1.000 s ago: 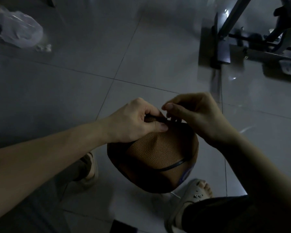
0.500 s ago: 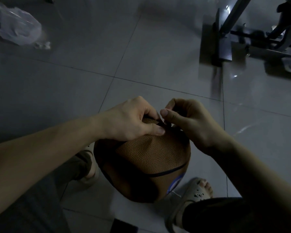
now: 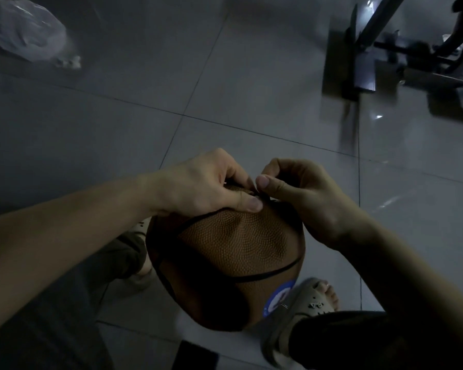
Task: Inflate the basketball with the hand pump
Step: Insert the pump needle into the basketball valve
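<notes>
Over the last second the basketball (image 3: pixel 233 252) has slid down and to the left beneath the fingers. Its blue label (image 3: pixel 278 297) now sits lower, right against the sandal (image 3: pixel 305 303). The right hand (image 3: pixel 305 198) has drawn down and in toward the left hand (image 3: pixel 206 188), so its thumb tip now lies closer above the left thumb.

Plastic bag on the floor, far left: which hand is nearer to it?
Left. The left hand sits on the basketball's top on the side toward the plastic bag; the right hand is just beyond it, on the ball's far side from the bag.
</notes>
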Motion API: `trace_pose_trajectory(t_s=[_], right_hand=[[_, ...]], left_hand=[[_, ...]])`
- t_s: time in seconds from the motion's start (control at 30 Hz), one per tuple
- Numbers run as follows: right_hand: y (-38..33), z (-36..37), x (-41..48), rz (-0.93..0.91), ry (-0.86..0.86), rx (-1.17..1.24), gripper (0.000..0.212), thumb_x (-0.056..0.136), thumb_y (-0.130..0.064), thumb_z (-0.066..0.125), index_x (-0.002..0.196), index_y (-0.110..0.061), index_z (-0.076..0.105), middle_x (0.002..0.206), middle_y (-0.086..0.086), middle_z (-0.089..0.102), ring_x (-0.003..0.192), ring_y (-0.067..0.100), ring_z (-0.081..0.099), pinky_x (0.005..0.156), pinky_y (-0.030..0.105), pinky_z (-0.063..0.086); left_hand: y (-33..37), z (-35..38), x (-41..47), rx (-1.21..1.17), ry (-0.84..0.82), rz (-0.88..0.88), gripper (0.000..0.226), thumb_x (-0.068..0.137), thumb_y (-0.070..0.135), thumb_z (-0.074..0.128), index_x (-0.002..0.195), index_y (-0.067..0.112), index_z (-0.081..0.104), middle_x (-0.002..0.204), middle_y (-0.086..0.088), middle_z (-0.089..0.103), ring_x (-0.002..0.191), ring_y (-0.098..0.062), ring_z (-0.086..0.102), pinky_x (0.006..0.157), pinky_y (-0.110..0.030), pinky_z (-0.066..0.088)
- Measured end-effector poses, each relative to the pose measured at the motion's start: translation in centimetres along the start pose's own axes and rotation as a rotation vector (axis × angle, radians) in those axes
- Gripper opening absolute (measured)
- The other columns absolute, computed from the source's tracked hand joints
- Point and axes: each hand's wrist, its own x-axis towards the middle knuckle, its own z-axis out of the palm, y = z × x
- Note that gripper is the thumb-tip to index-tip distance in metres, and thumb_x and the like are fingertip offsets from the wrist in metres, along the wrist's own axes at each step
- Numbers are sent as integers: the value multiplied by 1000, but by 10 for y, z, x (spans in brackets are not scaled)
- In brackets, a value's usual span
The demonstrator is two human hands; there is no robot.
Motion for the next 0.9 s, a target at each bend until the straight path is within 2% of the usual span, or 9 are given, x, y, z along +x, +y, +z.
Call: trace_pose_trajectory(t_s=[0.07, 0.2, 0.33, 0.4, 0.5, 0.57, 0.63, 0.77, 0.9], right_hand=[[0, 0, 1, 2, -2, -19, 34, 91, -28, 64, 90, 7, 61, 86, 24, 66, 79, 28, 63, 71, 46, 48], [-1, 0, 2, -12, 10, -76, 24, 95, -23, 63, 87, 0, 64, 79, 15, 67, 73, 24, 62, 64, 38, 48], [-1, -1, 1, -12, 2, -93, 26, 96, -22, 62, 90, 3, 63, 86, 23, 67, 77, 38, 64, 69, 47, 50], [0, -1, 2, -1, -16, -90, 26, 96, -21, 61, 90, 4, 63, 85, 21, 68, 77, 34, 65, 69, 42, 51], [-1, -3, 2, 33, -53, -40, 24, 96, -19, 60, 89, 4, 63, 80, 10, 68, 73, 19, 65, 64, 28, 52], [-4, -8, 2, 58, -57, -1, 30, 98, -25, 56, 92, 4, 65, 84, 11, 70, 76, 21, 66, 65, 28, 54], [-9, -16, 1, 73, -60, 31, 37, 97, -33, 52, 98, 0, 69, 94, 18, 70, 87, 25, 67, 74, 32, 55], [-13, -21, 0, -7, -89, -12, 21, 90, -22, 60, 94, -3, 69, 99, 21, 69, 92, 28, 67, 82, 37, 55], [-6, -16, 2, -33, -77, -64, 8, 94, -7, 61, 92, -5, 68, 95, 17, 71, 87, 24, 67, 80, 34, 54]], left_hand=[[0, 2, -1, -11, -3, -6, 36, 81, 43, 77, 102, 13, 79, 94, -14, 76, 91, -34, 72, 86, -61, 54], [-2, 4, 1, 5, 40, -8, 54, 70, 59, 73, 95, 12, 78, 90, -20, 73, 86, -41, 69, 79, -64, 53], [-2, 4, 2, 10, 67, 12, 36, 75, 49, 76, 90, 17, 80, 85, -18, 73, 83, -41, 68, 77, -62, 53], [-1, 3, 2, 17, 59, 7, 30, 77, 44, 74, 92, 18, 80, 85, -13, 74, 83, -36, 70, 80, -60, 54], [4, 0, 1, 39, 20, 13, 34, 83, 45, 74, 100, 17, 79, 91, -8, 77, 88, -28, 72, 86, -57, 55], [8, -2, 1, 49, 14, 14, 34, 85, 45, 74, 103, 17, 79, 94, -1, 78, 91, -19, 73, 90, -48, 56], [11, -3, 1, 55, 1, 18, 30, 83, 41, 70, 99, 17, 79, 91, 2, 77, 88, -14, 73, 88, -40, 56], [10, -3, 2, 48, 6, 34, 25, 84, 37, 71, 97, 17, 79, 89, 0, 77, 88, -18, 73, 93, -45, 55], [4, -2, 2, 70, 23, 45, 27, 83, 43, 75, 96, 19, 79, 87, -4, 76, 84, -26, 72, 82, -53, 56]])
